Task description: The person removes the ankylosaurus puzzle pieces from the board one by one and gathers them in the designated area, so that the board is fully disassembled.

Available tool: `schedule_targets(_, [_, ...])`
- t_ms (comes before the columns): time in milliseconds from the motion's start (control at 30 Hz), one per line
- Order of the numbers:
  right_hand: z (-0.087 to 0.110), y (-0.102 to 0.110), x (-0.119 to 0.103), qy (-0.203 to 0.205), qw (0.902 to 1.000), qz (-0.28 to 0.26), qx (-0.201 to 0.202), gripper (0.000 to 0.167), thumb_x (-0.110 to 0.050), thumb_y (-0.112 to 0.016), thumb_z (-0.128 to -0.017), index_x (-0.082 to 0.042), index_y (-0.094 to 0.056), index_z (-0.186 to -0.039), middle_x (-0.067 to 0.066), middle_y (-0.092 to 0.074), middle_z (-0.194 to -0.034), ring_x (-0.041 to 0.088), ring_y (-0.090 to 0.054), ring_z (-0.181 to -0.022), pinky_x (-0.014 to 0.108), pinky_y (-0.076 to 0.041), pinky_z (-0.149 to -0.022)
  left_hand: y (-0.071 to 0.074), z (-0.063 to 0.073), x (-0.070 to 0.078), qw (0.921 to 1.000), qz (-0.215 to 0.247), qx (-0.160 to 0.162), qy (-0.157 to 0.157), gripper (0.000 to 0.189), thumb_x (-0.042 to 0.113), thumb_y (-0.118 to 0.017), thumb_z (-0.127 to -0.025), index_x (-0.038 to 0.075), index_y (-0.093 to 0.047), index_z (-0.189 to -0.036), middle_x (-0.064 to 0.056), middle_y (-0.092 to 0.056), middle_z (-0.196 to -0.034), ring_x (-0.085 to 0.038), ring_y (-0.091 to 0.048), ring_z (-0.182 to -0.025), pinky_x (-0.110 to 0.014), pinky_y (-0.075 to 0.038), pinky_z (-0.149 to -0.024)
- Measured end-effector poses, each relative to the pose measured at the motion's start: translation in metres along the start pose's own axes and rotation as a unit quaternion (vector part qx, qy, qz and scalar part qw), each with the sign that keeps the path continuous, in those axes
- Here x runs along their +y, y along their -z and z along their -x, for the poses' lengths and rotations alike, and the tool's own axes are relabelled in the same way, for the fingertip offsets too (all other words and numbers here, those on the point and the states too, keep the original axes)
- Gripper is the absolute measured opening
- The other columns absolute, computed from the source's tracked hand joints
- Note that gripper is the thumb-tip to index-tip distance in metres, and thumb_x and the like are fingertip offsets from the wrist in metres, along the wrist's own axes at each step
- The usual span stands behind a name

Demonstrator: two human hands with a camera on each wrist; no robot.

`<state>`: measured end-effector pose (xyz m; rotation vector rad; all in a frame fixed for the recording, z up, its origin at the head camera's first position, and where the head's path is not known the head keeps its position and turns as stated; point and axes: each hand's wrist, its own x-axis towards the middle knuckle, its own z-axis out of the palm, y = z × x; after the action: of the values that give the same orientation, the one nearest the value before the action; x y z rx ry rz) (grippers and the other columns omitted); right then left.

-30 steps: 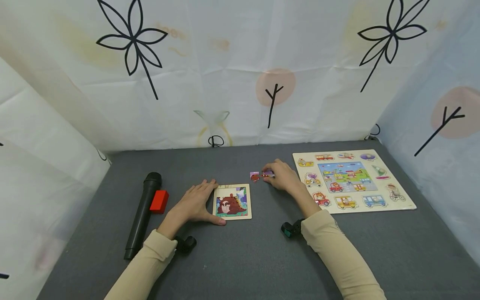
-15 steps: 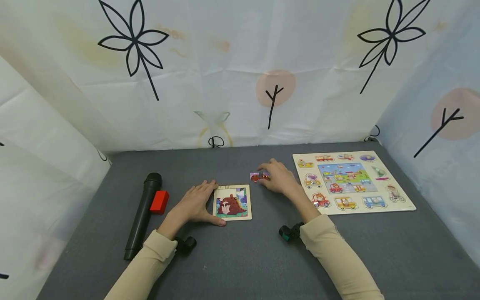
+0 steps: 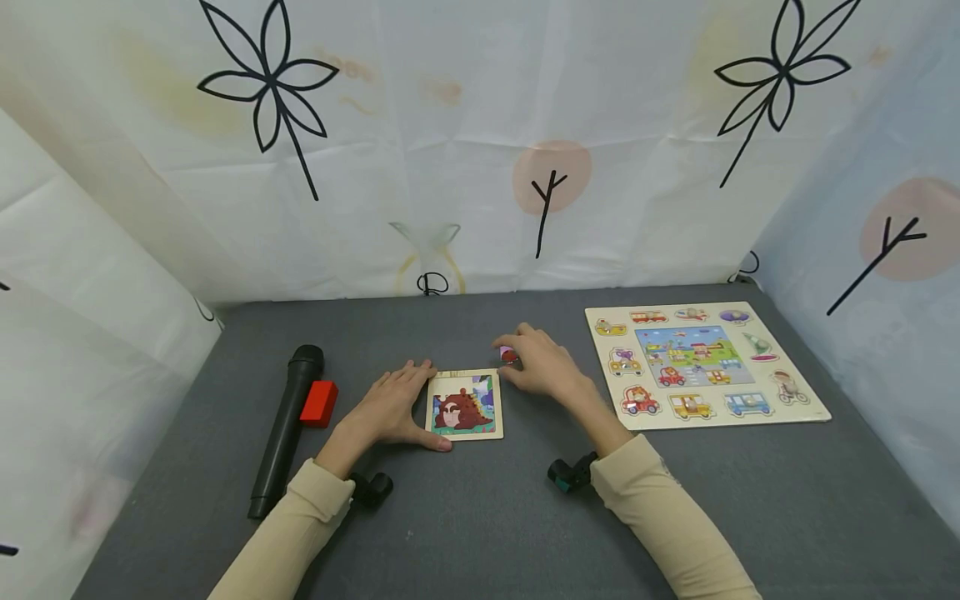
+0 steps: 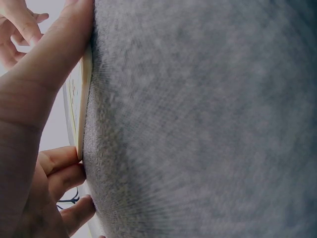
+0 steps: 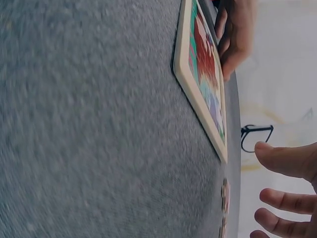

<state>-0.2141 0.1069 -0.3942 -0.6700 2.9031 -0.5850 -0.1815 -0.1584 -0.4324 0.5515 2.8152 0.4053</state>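
Note:
A small wooden jigsaw tray (image 3: pixel 465 435) with a red-brown dinosaur picture lies flat on the table. Bare wood shows at its upper left. My left hand (image 3: pixel 386 408) spreads along the tray's left side, fingertips at the far left corner and thumb along the near edge. Beyond the tray's far right corner, my right hand (image 3: pixel 536 362) hovers with thumb and fingers apart, nothing between them in the right wrist view. Under its fingers a purple-and-red puzzle piece (image 3: pixel 508 355) shows. Two pieces lie flat in the right wrist view, the nearer puzzle piece (image 5: pixel 226 194) beside the tray corner.
To the right lies a large wooden vehicle puzzle board (image 3: pixel 693 400). A black microphone (image 3: pixel 285 433) lies at the left, with a red block (image 3: pixel 318 404) against it. White cloth printed with plants (image 3: pixel 465 150) hangs behind the grey table (image 3: pixel 480 525).
My right hand has moved left from the far right piece to over the left one, and its fingers have spread. My left hand and the tray have stayed put.

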Motion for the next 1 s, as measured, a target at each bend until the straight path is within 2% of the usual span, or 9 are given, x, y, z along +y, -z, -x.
schedule_targets(333, [-0.001, -0.011, -0.012, 0.026, 0.9996, -0.005, -0.006, 0.037, -0.024, -0.074, -0.095, -0.017, -0.07, -0.131, 0.013, -0.063, -0.117, 0.024, -0.058, -0.093, 0.039, -0.05, -0.071, 0.0, 0.0, 0.0, 1.0, 0.001, 0.0, -0.001, 0.122, 0.072, -0.085, -0.065, 0.007, -0.038, -0.157, -0.018, -0.032, -0.167, -0.044, -0.03, -0.155, -0.068, -0.023, -0.123])
schedule_targets(533, [-0.001, -0.022, -0.016, 0.038, 0.999, -0.01, -0.024, 0.033, -0.023, -0.076, -0.094, -0.017, -0.073, -0.126, 0.011, -0.062, -0.113, 0.02, -0.052, -0.086, 0.034, -0.044, -0.069, 0.0, 0.001, -0.001, 1.0, 0.004, -0.001, -0.002, 0.122, 0.071, -0.085, -0.065, 0.007, -0.037, -0.157, -0.018, -0.031, -0.167, -0.044, -0.029, -0.155, -0.068, -0.023, -0.123])
schedule_targets(633, [-0.001, -0.026, -0.018, 0.038, 0.9987, -0.012, -0.032, 0.029, -0.024, -0.076, -0.094, -0.019, -0.074, -0.123, 0.009, -0.062, -0.114, 0.02, -0.053, -0.091, 0.036, -0.046, -0.07, 0.0, 0.001, -0.001, 1.0, 0.004, 0.0, -0.003, 0.122, 0.071, -0.085, -0.065, 0.008, -0.037, -0.158, -0.018, -0.031, -0.167, -0.044, -0.029, -0.155, -0.068, -0.023, -0.123])
schedule_targets(800, [0.0, -0.03, -0.021, 0.032, 0.9986, -0.018, -0.037, 0.024, -0.023, -0.075, -0.094, -0.02, -0.076, -0.118, 0.007, -0.061, -0.116, 0.025, -0.057, -0.102, 0.046, -0.054, -0.079, 0.0, 0.001, -0.001, 1.0, 0.003, 0.0, -0.006, 0.122, 0.072, -0.085, -0.065, 0.007, -0.037, -0.158, -0.018, -0.032, -0.167, -0.044, -0.029, -0.155, -0.068, -0.023, -0.122])
schedule_targets(900, [0.001, -0.03, -0.021, 0.028, 0.9986, -0.021, -0.04, 0.023, -0.023, -0.075, -0.095, -0.019, -0.077, -0.117, 0.008, -0.061, -0.12, 0.027, -0.058, -0.106, 0.049, -0.054, -0.084, 0.0, 0.001, -0.001, 1.0, 0.004, 0.0, -0.006, 0.123, 0.071, -0.085, -0.065, 0.007, -0.037, -0.158, -0.018, -0.031, -0.167, -0.044, -0.029, -0.155, -0.068, -0.023, -0.123])
schedule_targets(1000, [0.001, -0.03, -0.022, 0.026, 0.9986, -0.022, -0.041, 0.021, -0.024, -0.074, -0.095, -0.018, -0.078, -0.115, 0.008, -0.06, -0.121, 0.027, -0.058, -0.107, 0.048, -0.054, -0.084, 0.001, 0.001, 0.0, 1.0, 0.005, 0.001, -0.006, 0.122, 0.071, -0.085, -0.065, 0.007, -0.037, -0.157, -0.018, -0.032, -0.167, -0.044, -0.029, -0.155, -0.068, -0.022, -0.123])
